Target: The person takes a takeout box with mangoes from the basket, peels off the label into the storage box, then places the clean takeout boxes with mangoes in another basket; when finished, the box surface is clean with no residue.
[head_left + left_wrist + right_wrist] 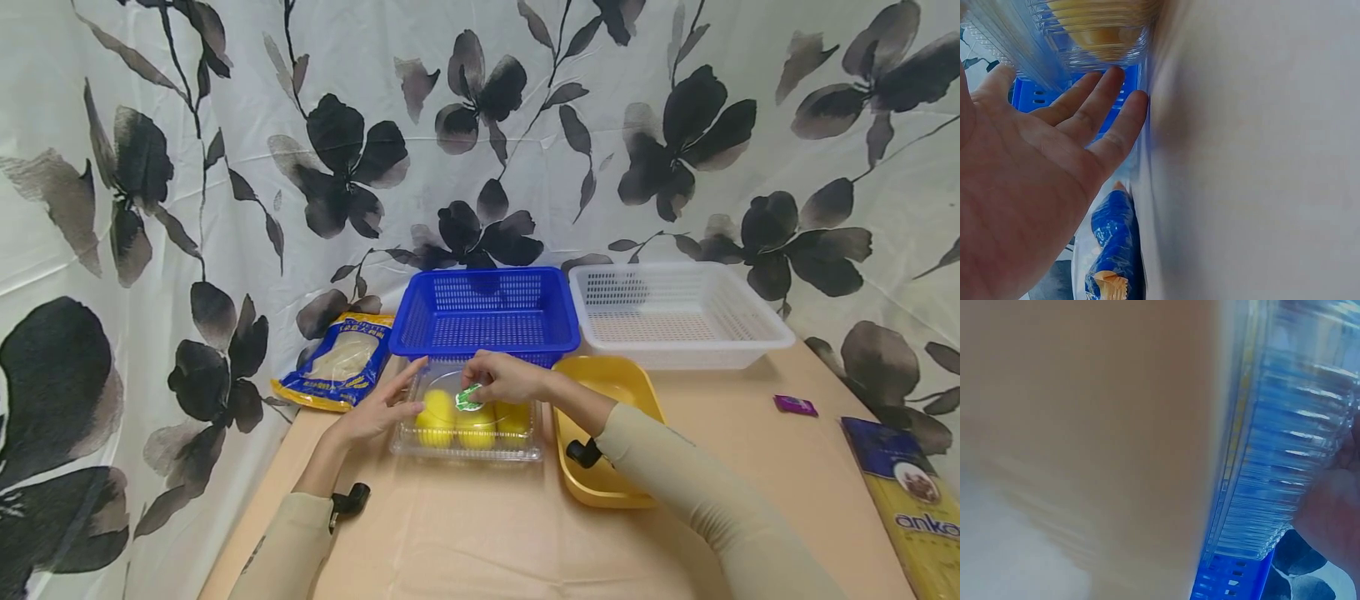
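Note:
A clear plastic clamshell box (517,455) with several yellow fruits (436,419) inside sits on the table. My left hand (375,412) is at its left side, fingers extended; the left wrist view has the fingertips (1113,78) right at the ribbed wall. Bent over the lid, my right hand (504,377) has its fingertips at a green and white sticker (468,398), covering part of it; I cannot tell whether they pinch it. In the right wrist view, only part of this hand (1332,509) shows, beside the ribbed box wall (1272,462).
Behind the box stand a blue basket (485,346) and a white basket (690,346). A yellow tray (600,492) lies under the right forearm. A blue and yellow bag (337,362) is at left; a purple packet (795,405) and a yellow pack (911,508) are at right.

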`<state>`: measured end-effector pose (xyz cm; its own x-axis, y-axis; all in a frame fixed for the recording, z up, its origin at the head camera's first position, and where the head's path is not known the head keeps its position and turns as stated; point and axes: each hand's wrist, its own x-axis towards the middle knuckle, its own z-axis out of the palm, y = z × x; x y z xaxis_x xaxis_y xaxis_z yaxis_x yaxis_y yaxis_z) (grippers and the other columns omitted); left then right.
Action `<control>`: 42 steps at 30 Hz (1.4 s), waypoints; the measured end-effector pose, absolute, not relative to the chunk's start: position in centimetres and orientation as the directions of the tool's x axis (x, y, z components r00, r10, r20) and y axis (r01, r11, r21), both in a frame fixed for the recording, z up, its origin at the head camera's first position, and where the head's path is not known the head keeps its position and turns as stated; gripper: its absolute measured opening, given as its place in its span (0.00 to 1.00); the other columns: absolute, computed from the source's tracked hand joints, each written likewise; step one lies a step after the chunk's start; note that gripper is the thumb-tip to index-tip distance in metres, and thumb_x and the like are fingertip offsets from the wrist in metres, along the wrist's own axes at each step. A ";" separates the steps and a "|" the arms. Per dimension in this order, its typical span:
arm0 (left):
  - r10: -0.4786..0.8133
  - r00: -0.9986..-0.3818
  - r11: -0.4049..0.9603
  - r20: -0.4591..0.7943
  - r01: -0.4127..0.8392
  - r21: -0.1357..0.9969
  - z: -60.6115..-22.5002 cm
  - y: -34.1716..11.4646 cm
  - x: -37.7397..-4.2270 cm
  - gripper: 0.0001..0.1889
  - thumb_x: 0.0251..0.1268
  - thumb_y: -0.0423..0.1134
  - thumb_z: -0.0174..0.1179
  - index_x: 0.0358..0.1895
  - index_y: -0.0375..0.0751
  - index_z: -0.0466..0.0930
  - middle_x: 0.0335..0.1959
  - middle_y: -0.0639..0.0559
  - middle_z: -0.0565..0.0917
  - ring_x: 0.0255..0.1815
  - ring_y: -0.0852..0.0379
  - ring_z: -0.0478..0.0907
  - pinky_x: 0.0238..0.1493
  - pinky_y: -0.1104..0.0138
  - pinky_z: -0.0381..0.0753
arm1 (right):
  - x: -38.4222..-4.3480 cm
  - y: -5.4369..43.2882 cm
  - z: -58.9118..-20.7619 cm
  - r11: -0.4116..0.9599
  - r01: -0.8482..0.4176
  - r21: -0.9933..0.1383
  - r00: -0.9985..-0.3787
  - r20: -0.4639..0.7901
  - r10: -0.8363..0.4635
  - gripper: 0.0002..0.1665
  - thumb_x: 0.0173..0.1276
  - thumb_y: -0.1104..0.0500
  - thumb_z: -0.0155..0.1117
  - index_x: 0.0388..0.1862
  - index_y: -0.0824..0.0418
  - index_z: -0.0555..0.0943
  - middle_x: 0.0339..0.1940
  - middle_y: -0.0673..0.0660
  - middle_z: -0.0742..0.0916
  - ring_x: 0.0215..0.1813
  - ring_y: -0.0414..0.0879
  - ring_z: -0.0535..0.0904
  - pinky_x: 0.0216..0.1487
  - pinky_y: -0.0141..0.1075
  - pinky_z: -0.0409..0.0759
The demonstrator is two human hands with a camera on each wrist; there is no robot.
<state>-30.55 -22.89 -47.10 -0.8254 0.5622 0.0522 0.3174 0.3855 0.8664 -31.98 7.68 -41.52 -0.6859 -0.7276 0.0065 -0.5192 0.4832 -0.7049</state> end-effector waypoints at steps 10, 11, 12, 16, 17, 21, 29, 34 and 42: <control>0.549 -0.835 0.397 0.035 0.297 0.868 -47.3 -22.9 -30.7 0.40 0.79 0.41 0.57 0.86 0.58 0.45 0.88 0.52 0.46 0.86 0.32 0.45 0.81 0.32 0.45 | -31.8 7.9 -41.6 0.455 -0.501 -0.736 -0.683 0.012 -0.731 0.08 0.73 0.59 0.70 0.49 0.55 0.84 0.44 0.51 0.83 0.46 0.47 0.77 0.51 0.35 0.80; 0.548 -0.836 0.397 0.036 0.298 0.868 -47.3 -22.9 -30.7 0.40 0.79 0.42 0.57 0.86 0.58 0.45 0.88 0.52 0.46 0.86 0.32 0.45 0.81 0.32 0.45 | -31.8 7.9 -41.6 0.449 -0.495 -0.744 -0.685 0.015 -0.728 0.09 0.73 0.59 0.70 0.50 0.55 0.84 0.44 0.51 0.83 0.46 0.47 0.77 0.52 0.35 0.80; 0.548 -0.836 0.396 0.036 0.298 0.868 -47.3 -22.9 -30.7 0.40 0.79 0.42 0.57 0.86 0.57 0.45 0.88 0.52 0.46 0.86 0.32 0.46 0.81 0.32 0.45 | -31.8 8.0 -41.6 0.445 -0.489 -0.751 -0.688 0.019 -0.725 0.10 0.72 0.59 0.71 0.50 0.56 0.84 0.44 0.51 0.84 0.46 0.47 0.78 0.52 0.35 0.81; 0.547 -0.836 0.394 0.033 0.292 0.871 -47.3 -23.0 -30.6 0.40 0.79 0.42 0.57 0.86 0.57 0.45 0.88 0.52 0.46 0.86 0.32 0.45 0.81 0.32 0.46 | -31.8 8.1 -41.7 0.437 -0.476 -0.763 -0.711 0.042 -0.702 0.13 0.70 0.59 0.73 0.51 0.58 0.84 0.42 0.51 0.86 0.45 0.47 0.79 0.51 0.34 0.81; 0.546 -0.837 0.396 0.031 0.290 0.871 -47.3 -23.0 -30.6 0.40 0.79 0.43 0.57 0.86 0.57 0.45 0.88 0.52 0.46 0.86 0.32 0.46 0.81 0.32 0.46 | -31.8 8.1 -41.7 0.440 -0.480 -0.759 -0.720 0.054 -0.692 0.14 0.69 0.59 0.74 0.51 0.58 0.84 0.41 0.51 0.86 0.44 0.46 0.79 0.50 0.33 0.82; 0.546 -0.837 0.399 0.030 0.291 0.870 -47.2 -23.0 -30.6 0.40 0.79 0.44 0.57 0.86 0.59 0.45 0.88 0.53 0.47 0.85 0.31 0.47 0.80 0.31 0.47 | -31.8 8.1 -41.9 0.462 -0.521 -0.717 -0.744 0.116 -0.659 0.16 0.66 0.58 0.78 0.50 0.61 0.85 0.37 0.49 0.86 0.41 0.45 0.79 0.46 0.31 0.82; 0.552 -0.833 0.397 0.036 0.301 0.867 -47.2 -23.1 -30.6 0.40 0.79 0.47 0.58 0.86 0.61 0.46 0.88 0.54 0.47 0.84 0.29 0.48 0.80 0.31 0.48 | -31.8 8.2 -42.1 0.466 -0.574 -0.673 -0.724 0.152 -0.673 0.23 0.63 0.52 0.81 0.55 0.58 0.88 0.36 0.47 0.86 0.39 0.43 0.79 0.43 0.31 0.83; 0.553 -0.832 0.393 0.034 0.296 0.871 -47.1 -23.1 -30.7 0.40 0.79 0.46 0.57 0.86 0.63 0.46 0.88 0.54 0.46 0.85 0.30 0.47 0.80 0.31 0.47 | -31.8 8.4 -42.0 0.448 -0.559 -0.698 -0.713 0.129 -0.689 0.26 0.65 0.54 0.79 0.61 0.58 0.86 0.44 0.50 0.89 0.42 0.43 0.80 0.46 0.31 0.83; 0.555 -0.831 0.394 0.031 0.295 0.871 -47.1 -23.1 -30.7 0.40 0.79 0.47 0.57 0.86 0.64 0.46 0.88 0.54 0.46 0.84 0.29 0.48 0.80 0.31 0.48 | -31.9 8.4 -41.9 0.418 -0.581 -0.699 -0.654 0.096 -0.750 0.21 0.69 0.57 0.75 0.59 0.56 0.87 0.42 0.48 0.87 0.41 0.45 0.78 0.43 0.32 0.79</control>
<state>-30.66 -23.13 -47.14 -0.8313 0.5550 0.0306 0.2949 0.3936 0.8707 -31.88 8.37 -41.91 -0.6544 -0.7501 0.0956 -0.5808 0.4176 -0.6987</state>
